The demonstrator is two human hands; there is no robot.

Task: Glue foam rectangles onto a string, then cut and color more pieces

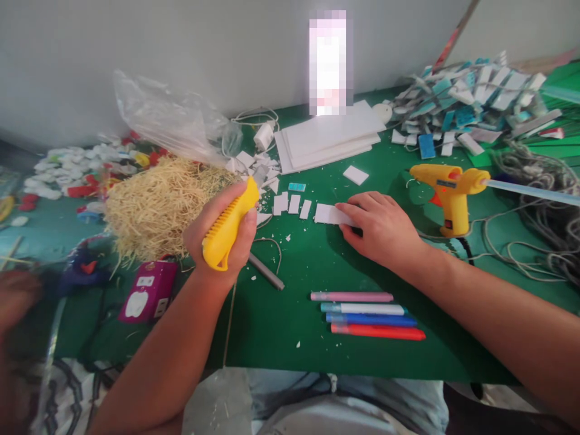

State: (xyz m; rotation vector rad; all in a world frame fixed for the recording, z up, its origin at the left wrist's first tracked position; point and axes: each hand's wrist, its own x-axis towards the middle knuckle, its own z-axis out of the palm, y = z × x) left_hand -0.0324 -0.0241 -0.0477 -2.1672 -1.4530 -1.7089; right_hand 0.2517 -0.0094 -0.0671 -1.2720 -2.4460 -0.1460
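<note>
My left hand (222, 226) is wrapped round a yellow utility knife (231, 223), its blade end pointing up and away from me. My right hand (378, 223) holds a small white foam board strip (327, 213) against the green table, its fingers over the strip's right end. Several small cut white pieces (294, 204) lie in a row left of that strip. Just behind them is a small blue-marked piece (296, 186). A loose white rectangle (356, 175) lies behind my right hand. White scraps (263, 166) are heaped beyond the knife.
Stacked white sheets (333, 139) lie at the back. Several markers (362, 308) lie in front. A yellow glue gun (455, 193) stands right, before a heap of blue-and-white pieces (466, 99). Straw (158, 205) and a magenta power adapter (148, 291) are left; another person's hand (18, 299) shows there.
</note>
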